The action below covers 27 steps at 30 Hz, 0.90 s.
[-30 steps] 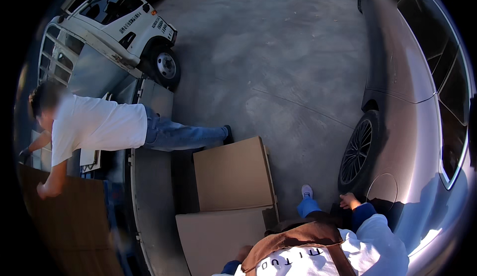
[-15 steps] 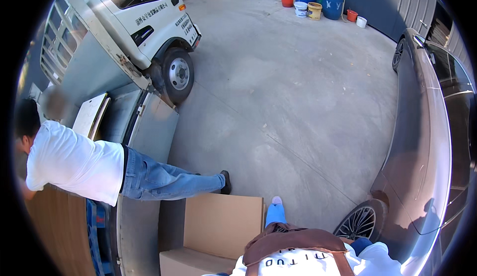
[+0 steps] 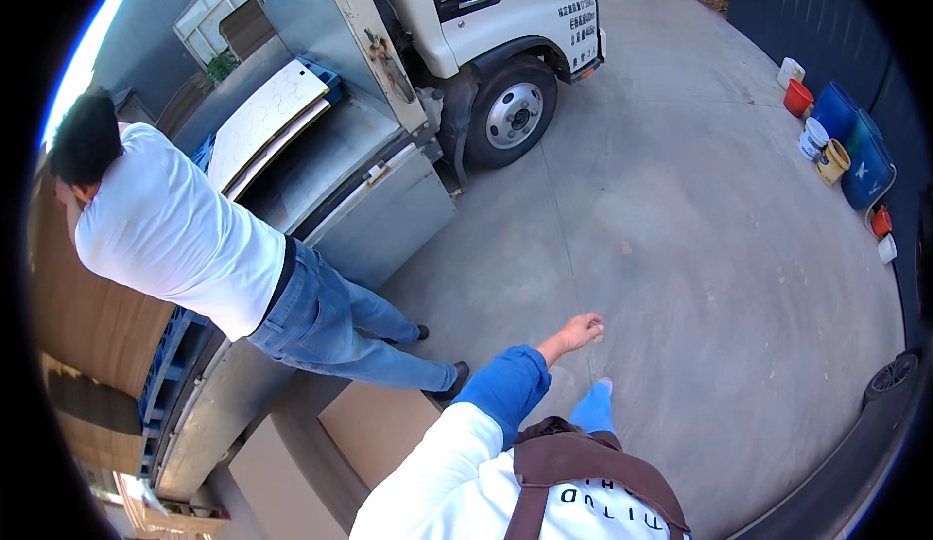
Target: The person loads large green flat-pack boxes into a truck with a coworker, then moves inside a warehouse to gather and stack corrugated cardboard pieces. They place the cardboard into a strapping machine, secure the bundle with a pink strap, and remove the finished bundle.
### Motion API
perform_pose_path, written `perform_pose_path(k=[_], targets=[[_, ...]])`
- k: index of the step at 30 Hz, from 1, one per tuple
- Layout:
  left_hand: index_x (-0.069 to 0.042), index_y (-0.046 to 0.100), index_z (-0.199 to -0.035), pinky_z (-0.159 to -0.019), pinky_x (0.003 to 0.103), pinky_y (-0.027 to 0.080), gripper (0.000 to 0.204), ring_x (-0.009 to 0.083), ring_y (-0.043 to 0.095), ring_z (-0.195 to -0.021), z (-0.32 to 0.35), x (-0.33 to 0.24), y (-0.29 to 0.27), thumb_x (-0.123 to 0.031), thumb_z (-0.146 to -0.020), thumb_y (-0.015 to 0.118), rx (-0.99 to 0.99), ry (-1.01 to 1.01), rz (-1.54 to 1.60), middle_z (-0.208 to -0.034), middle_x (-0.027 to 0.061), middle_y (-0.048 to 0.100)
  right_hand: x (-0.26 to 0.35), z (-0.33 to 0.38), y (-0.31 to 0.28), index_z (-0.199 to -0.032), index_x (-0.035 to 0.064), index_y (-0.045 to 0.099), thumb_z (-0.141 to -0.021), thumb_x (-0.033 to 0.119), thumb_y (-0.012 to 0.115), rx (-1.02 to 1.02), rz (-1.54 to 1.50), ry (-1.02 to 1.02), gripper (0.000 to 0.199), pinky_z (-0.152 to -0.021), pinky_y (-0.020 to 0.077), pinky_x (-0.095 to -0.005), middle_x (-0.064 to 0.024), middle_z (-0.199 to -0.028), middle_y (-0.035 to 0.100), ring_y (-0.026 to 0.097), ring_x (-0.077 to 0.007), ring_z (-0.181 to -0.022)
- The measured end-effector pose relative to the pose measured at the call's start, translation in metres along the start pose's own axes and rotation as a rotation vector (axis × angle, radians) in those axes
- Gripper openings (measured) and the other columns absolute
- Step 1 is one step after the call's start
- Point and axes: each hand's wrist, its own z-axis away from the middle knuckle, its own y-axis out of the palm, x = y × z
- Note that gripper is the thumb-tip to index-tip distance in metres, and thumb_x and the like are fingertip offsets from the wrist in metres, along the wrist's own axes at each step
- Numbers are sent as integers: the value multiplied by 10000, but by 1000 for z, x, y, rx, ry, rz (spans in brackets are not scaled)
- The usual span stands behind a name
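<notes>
Out on the concrete floor [image 3: 700, 278], beside the white truck [image 3: 505, 15], your left hand [image 3: 580, 331] swings fwd, fingers loosely curled, holding nothing. Right hand isn't in view, so can't tell its state. Nearest things: the cardboard boxes [image 3: 374, 428] low left, just behind your arm, w/ a co-worker [image 3: 194, 239] leaning over the lowered tailgate [image 3: 379, 219] next to them. My read: you're mid-stride, so watch your footing and give that person room.
</notes>
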Motion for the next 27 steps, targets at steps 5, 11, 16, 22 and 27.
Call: perform_pose_path(k=[5, 11, 16, 22, 27], targets=[[-34, 675, -975, -833, 417, 486, 416, 330, 638, -927, -12, 68, -31, -410, -866, 532, -5, -559, -251, -999, 158, 679, 175, -210, -107, -702, -4, 573, -856, 190, 584, 71, -54, -163, 247, -422, 432, -327, -111, -575, 580, 594, -168, -510], [-47, 656, -959, -732, 395, 517, 267, 275, 655, -787, 70, 123, -78, -281, -878, 555, 116, -985, -442, -878, 143, 677, 488, -412, -202, -1029, -5, 533, -912, 251, 576, 187, -217, -544, 285, -483, 469, -276, -89, -756, 617, 619, -156, -588], [-64, 639, -1074, -834, 404, 491, 293, 289, 634, -930, -62, 75, -125, -272, -910, 515, 120, -1163, -391, -998, 150, 666, 619, -537, -289, -1026, 6, 533, -916, 261, 578, 238, -243, -572, 281, -524, 489, -281, -90, -795, 622, 620, -153, -626], [-51, 622, -1171, -998, 442, 412, 474, 369, 533, -1160, -493, -4, -181, -407, -906, 456, 11, -784, -723, -1221, 179, 593, 567, -672, -391, -976, 0, 581, -911, 289, 559, 210, -151, -106, 296, -524, 501, -370, -131, -724, 646, 655, -235, -638], [-6, 534, -1231, -832, 361, 465, 448, 235, 625, -913, -959, -319, -155, -315, -907, 517, -213, -137, 66, -993, 136, 659, 367, -843, -509, -840, 4, 642, -813, 302, 602, -107, 728, -503, 302, -640, 502, -469, -192, -755, 669, 650, -393, -712]])
